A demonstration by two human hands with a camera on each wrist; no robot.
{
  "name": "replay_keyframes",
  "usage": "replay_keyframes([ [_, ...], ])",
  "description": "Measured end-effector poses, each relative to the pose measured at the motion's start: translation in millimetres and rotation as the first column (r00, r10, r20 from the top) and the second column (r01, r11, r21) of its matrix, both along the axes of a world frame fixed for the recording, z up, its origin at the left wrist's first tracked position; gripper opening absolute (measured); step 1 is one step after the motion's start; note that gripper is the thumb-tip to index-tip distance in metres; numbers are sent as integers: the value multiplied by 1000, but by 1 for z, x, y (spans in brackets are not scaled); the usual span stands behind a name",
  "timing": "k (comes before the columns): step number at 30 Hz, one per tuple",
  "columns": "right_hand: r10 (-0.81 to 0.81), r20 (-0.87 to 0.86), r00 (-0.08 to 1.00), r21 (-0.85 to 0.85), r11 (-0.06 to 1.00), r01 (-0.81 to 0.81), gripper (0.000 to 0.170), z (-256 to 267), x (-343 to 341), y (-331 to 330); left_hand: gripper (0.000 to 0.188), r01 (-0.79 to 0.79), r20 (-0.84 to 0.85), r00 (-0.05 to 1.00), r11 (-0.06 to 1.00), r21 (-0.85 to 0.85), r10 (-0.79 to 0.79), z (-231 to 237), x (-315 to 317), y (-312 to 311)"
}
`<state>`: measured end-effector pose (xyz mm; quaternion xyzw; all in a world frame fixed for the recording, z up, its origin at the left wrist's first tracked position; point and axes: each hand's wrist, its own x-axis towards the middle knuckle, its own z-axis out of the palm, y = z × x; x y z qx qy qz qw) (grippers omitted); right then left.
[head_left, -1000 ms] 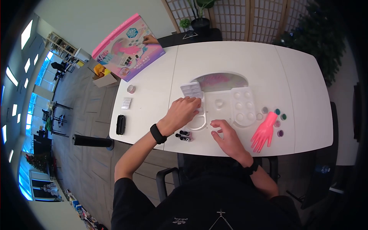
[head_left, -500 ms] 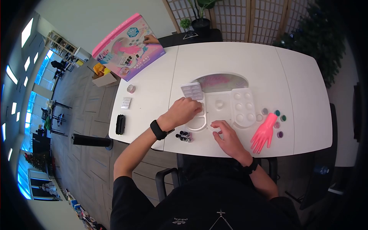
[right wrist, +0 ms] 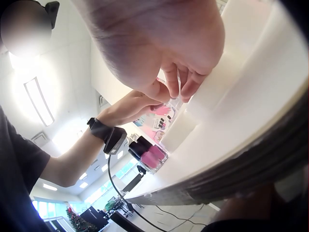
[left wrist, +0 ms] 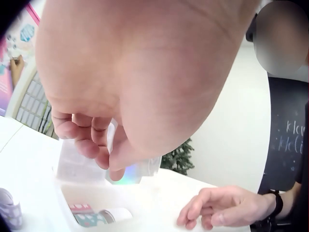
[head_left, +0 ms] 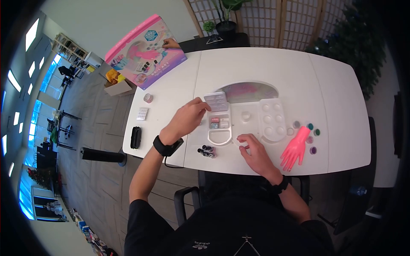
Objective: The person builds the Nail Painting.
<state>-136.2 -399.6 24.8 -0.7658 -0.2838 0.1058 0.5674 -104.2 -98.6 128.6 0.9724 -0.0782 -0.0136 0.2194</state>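
we watch both hands at the white tray, its clear compartment lid raised.

our left hand hovers at the lid's left side, fingers bent inward and bunched close to the thumb; can't tell if they pinch or touch the lid. our right hand is at the tray's near edge, fingers loosely bent, thumb apart. small pink and blue patterned pieces sit in the tray's left compartment. polish bottles stand near the tray's front-left corner; pink model hand lies to its right, small jars beside it.
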Motion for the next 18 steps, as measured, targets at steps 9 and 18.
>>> replay_keyframes([
  [9,8,-38,999,15,1000,-8,25,2,2,0,14,-104,-66,992,991,84,110,-35,-39,42],
  [18,5,-31,999,4,1000,-5,25,4,2,0,14,-164,178,974,980,116,142,-74,-45,38],
])
